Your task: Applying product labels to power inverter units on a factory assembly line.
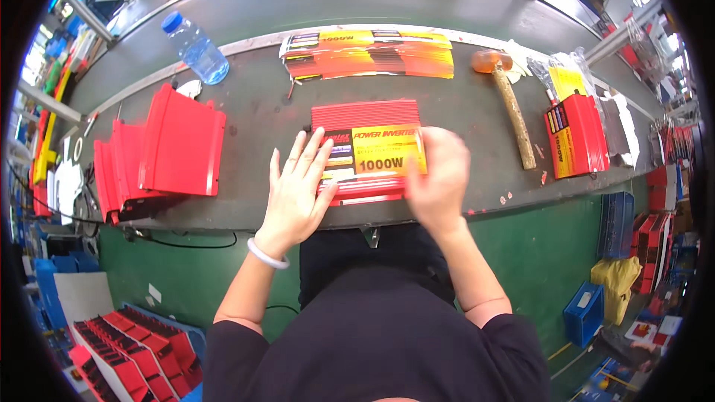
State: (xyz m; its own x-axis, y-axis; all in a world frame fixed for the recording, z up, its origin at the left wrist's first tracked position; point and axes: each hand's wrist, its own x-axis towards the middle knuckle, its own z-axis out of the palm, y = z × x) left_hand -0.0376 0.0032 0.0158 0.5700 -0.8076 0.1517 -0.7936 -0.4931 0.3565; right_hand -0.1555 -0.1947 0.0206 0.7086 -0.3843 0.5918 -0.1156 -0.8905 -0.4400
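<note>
In front of me on the dark bench lies a red ribbed metal power inverter case (366, 114). A yellow, black and red label (380, 150) covers much of its top face. My left hand (293, 192), with a pale band at the wrist, lies flat over the label's left end, its fingers stretched out. My right hand (441, 179) is at the label's right end and smeared by motion. Its fingers partly hide that edge, and whether they grip anything does not show. Behind the case lies a stack of similar labels (369, 56).
Bent red metal covers (182, 141) stand at left, near a water bottle (197, 50). A mallet (514, 108) with an amber head lies at right, beside another labelled red case (577, 136). Red parts fill a bin (134, 350) at lower left; a blue crate (583, 314) is at lower right.
</note>
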